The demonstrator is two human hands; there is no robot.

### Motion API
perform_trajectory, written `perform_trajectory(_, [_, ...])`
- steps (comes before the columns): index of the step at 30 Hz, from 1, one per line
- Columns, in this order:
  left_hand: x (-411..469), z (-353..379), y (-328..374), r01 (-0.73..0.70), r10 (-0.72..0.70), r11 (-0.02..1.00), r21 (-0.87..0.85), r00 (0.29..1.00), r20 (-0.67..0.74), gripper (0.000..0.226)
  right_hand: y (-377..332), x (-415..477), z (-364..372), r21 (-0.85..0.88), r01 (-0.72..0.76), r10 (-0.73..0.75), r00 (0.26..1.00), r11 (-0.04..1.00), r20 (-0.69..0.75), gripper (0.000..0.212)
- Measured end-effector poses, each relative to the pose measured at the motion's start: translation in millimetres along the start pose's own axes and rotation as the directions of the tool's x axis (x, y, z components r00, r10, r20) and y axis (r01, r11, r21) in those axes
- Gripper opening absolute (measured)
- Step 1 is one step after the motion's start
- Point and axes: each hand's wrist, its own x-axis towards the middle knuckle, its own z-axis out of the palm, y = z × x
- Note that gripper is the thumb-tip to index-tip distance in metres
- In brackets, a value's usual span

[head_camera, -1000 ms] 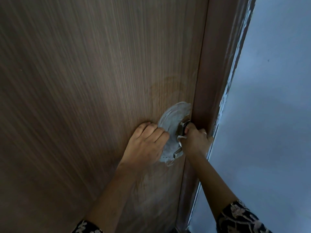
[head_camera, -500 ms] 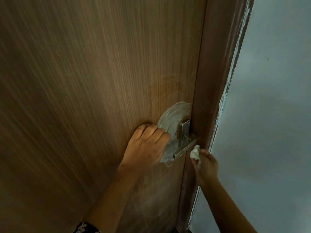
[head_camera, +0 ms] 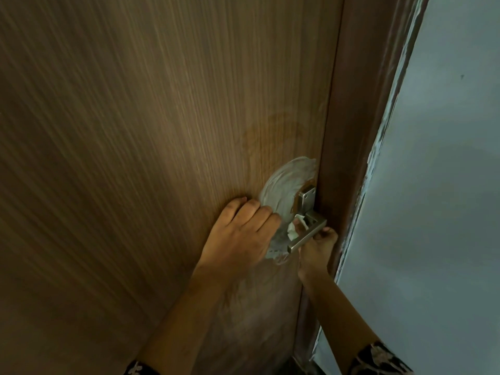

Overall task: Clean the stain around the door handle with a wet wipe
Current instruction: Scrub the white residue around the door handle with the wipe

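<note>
Nearest the lens, the left hand (head_camera: 240,234) lies flat, fingers extended, on grained wood door (head_camera: 135,158). Beyond, the right hand (head_camera: 316,247) pinches a crumpled white wet wipe (head_camera: 293,227) under the angular brushed-metal handle (head_camera: 307,234), against the chalky stain (head_camera: 284,185) by the frame edge (head_camera: 349,131).

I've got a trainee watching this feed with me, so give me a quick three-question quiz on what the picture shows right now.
1. True or false: the left hand lies flat on the door.
2. Which hand holds the wet wipe?
   A) left  B) right  C) neither
3. Fill in: the whitish stain surrounds the door ____.

Key
1. True.
2. B, the right hand, reaching up behind the handle.
3. handle.
</note>
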Motion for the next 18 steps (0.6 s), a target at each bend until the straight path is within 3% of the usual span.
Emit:
perform_trajectory(6, [1,-2,0,0.009,-0.009,1.0,-0.012,1.0,0.002,0.015,16,2,-24,-0.187,-0.109,0.093,0.991,0.976,-0.092,0.04])
perform_trajectory(9, [0,-1,-1,0.007,-0.007,1.0,-0.01,1.0,0.006,0.013,20,1,-26,-0.245,-0.117,0.104,0.992,0.962,-0.064,0.029])
perform_trajectory(11, [0,0,0,0.007,-0.007,1.0,-0.004,1.0,0.008,0.011,13,3,-21,-0.214,-0.114,0.1,0.992,0.97,-0.071,0.014])
perform_trajectory(15, [0,0,0,0.009,-0.009,1.0,0.01,1.0,0.008,0.008,-7,11,-11,-0.02,-0.136,0.13,0.977,0.991,-0.168,0.023])
perform_trajectory(18, [1,-1,0,0.009,-0.009,1.0,0.011,1.0,0.013,0.009,-10,7,-4,-0.01,-0.173,0.167,0.962,0.985,-0.214,0.027])
